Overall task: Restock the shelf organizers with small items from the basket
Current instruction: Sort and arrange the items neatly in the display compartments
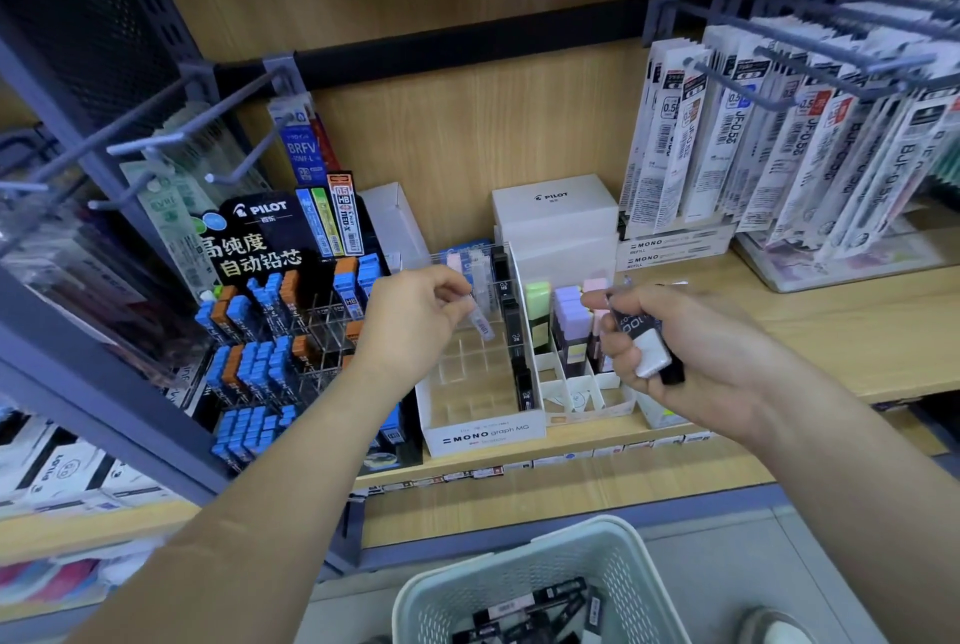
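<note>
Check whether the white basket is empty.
No, the basket holds several black packs lying in its bottom.

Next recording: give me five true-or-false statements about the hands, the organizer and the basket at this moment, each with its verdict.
1. The left hand pinches a small clear case above the white organizer. True.
2. The right hand holds nothing. False: its grip is curled round a bundle of black and white cases.
3. The basket is empty. False: dark packs lie in it.
4. Black cases stand along the organizer's right side. True.
5. Every compartment of the organizer is filled. False: most of its clear compartments hold nothing.
</note>
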### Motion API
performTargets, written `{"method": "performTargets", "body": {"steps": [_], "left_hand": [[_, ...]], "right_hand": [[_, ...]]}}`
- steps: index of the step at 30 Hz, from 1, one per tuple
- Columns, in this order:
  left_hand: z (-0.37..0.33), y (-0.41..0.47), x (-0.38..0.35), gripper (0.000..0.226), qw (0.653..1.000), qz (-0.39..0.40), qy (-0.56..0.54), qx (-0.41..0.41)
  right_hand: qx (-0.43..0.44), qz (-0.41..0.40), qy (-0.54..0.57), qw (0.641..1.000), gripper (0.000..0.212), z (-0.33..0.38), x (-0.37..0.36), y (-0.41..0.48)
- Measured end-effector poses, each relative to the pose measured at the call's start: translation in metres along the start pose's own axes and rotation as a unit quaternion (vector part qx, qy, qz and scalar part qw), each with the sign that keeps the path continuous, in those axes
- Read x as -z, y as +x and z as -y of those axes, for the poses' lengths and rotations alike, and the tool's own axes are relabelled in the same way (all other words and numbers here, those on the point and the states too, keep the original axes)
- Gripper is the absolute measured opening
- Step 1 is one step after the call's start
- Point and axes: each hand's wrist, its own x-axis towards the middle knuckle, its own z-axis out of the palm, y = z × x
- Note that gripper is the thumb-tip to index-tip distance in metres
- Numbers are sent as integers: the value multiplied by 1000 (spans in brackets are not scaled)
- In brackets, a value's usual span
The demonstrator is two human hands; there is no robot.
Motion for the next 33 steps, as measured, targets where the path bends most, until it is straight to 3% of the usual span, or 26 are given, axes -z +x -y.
{"method": "performTargets", "body": {"steps": [8, 16, 20, 23, 25, 27, 30, 33], "left_hand": [[-3, -3, -12, 16, 993, 23, 88, -80], [6, 6, -24, 13, 967, 9, 192, -165], [4, 5, -22, 13, 967, 8, 204, -152], [-12, 2, -14, 16, 989, -8, 123, -86], [-31, -1, -6, 18, 998, 39, -41, -16], [-51, -7, 2, 26, 975, 136, -178, 4], [-65, -18, 7, 26, 950, 265, -154, -67], [-65, -24, 1, 27, 961, 243, -64, -112]], "right_hand": [[19, 28, -57, 998, 24, 1, -1, -7], [-10, 14, -81, 997, 28, -2, -3, -8], [10, 15, -122, 992, 10, -3, -3, -8], [23, 7, -137, 990, 13, -2, -1, -6], [32, 11, -154, 987, 18, -2, 0, -6], [42, 10, -162, 986, 21, -3, 1, -4], [52, 9, -164, 985, 22, -3, 0, -4], [57, -1, -164, 985, 21, -4, 0, -5]]}}
